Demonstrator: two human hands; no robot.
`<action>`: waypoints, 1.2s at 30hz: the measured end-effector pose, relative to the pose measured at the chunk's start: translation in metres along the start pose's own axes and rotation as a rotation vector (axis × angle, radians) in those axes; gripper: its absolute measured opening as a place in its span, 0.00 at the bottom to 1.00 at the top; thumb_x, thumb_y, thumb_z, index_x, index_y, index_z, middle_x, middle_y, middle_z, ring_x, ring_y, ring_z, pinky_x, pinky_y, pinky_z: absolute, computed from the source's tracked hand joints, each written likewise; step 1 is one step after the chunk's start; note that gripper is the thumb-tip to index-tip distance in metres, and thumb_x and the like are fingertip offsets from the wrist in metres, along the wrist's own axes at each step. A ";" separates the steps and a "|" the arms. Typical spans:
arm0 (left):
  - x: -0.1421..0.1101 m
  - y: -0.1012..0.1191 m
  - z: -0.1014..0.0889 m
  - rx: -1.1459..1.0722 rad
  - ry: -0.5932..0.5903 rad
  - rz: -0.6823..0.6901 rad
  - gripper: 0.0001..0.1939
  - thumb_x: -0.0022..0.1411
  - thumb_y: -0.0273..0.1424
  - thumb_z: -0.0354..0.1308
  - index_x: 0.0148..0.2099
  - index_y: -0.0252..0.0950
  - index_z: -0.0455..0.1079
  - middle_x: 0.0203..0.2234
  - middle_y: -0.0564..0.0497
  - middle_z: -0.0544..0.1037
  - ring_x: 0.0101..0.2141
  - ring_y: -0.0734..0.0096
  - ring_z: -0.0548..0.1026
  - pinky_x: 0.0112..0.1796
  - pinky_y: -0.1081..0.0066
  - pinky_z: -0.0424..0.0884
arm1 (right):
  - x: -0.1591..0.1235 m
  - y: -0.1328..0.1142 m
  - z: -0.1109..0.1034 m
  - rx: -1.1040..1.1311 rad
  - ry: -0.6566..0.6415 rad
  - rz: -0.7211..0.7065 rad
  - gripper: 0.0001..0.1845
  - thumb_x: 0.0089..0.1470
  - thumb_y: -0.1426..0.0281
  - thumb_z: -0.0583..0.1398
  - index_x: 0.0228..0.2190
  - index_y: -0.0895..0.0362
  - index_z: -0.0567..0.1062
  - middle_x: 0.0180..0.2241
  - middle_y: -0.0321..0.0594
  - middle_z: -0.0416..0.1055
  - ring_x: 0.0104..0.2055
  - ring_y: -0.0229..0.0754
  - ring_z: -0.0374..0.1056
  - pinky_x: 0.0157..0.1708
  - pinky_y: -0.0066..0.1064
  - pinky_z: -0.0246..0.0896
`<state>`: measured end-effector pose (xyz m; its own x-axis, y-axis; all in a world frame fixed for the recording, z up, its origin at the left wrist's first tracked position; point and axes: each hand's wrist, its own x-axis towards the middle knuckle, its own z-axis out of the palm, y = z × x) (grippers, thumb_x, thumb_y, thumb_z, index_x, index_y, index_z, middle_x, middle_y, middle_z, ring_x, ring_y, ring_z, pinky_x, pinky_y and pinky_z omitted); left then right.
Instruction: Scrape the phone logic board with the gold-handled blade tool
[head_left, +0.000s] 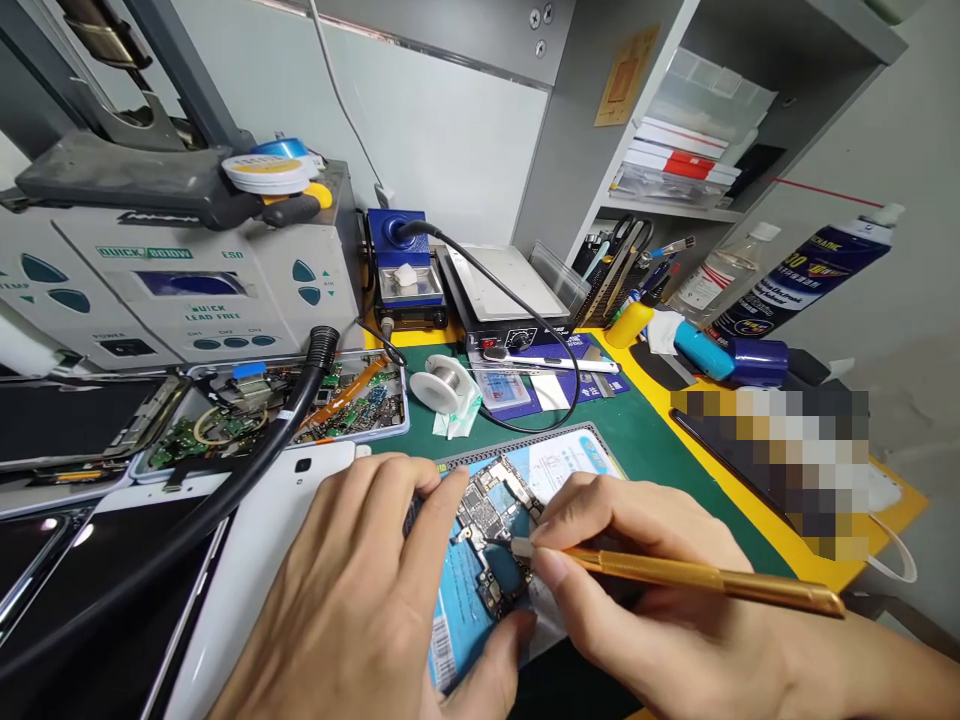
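Observation:
A phone circuit board (485, 508) lies on a blue-and-white printed card (457, 600). My left hand (360, 580) bends over the board's left side, its fingertips at the upper left edge and its thumb by the lower edge, gripping it. In my right hand (637, 590) is a slim gold-handled tool (675, 574), pinched between thumb and fingers like a pen. The tool's thin front end reaches the middle of the board; its exact tip shape is too small to tell. My hands hide parts of the board's edges.
A solder spool (436, 382) stands beyond the board on the green mat (637, 420). Behind are a heating plate (510, 285), a soldering iron stand (405, 285) and a hot-air station (210, 290). A black hose (277, 450) crosses phones at left. Bottles and a spray can (802, 275) stand right.

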<state>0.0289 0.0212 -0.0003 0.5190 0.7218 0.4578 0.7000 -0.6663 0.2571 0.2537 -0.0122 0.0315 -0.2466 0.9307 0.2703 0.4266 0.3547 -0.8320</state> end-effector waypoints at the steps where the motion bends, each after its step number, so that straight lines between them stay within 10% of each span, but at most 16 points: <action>1: 0.000 0.001 0.000 -0.005 0.003 0.001 0.25 0.63 0.39 0.60 0.61 0.37 0.68 0.49 0.43 0.71 0.47 0.50 0.73 0.44 0.51 0.74 | -0.001 0.001 0.001 -0.002 -0.001 0.001 0.06 0.64 0.76 0.64 0.35 0.54 0.75 0.30 0.33 0.76 0.29 0.36 0.71 0.33 0.30 0.66; 36: -0.004 0.005 0.004 -0.024 0.055 -0.010 0.23 0.65 0.34 0.57 0.61 0.37 0.69 0.49 0.44 0.70 0.48 0.51 0.72 0.46 0.53 0.70 | 0.000 -0.002 0.004 -0.019 0.012 -0.031 0.08 0.63 0.78 0.65 0.37 0.53 0.75 0.31 0.31 0.78 0.30 0.35 0.72 0.34 0.27 0.68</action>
<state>0.0326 0.0155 -0.0037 0.4834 0.7177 0.5012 0.6931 -0.6635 0.2817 0.2499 -0.0133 0.0312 -0.2490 0.9203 0.3017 0.4354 0.3846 -0.8140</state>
